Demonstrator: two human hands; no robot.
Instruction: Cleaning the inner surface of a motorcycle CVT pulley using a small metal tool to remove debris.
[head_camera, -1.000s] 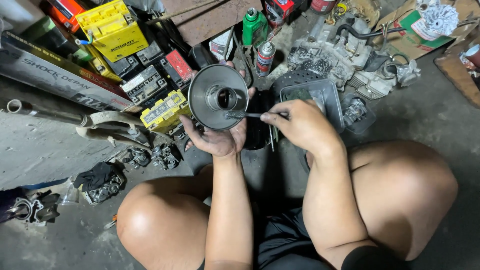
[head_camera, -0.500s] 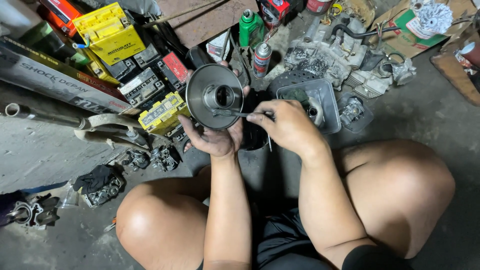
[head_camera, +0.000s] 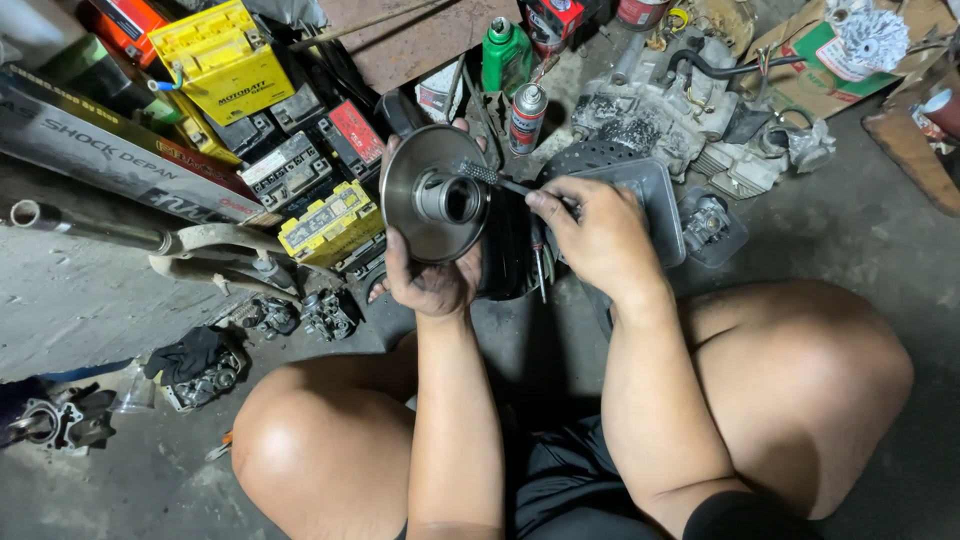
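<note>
Left hand (head_camera: 432, 282) cups a round grey metal pulley disc (head_camera: 432, 192) from below, fingers wrapped round its far rim, face tilted up toward the camera, with a short hollow hub at centre. Right hand (head_camera: 592, 232) pinched shut on a thin brush (head_camera: 497, 180), its bristled tip resting on the disc's face just above the hub. Both raised above the concrete floor (head_camera: 880, 230), between the person's bare knees. Left of the disc: yellow battery boxes (head_camera: 330, 222) and black ones, just beside each other. Far side: green bottle (head_camera: 505, 55), spray can (head_camera: 527, 117), greasy engine casing (head_camera: 660, 115). Grey tray (head_camera: 655, 205) lies under the right hand, partly hidden.
</note>
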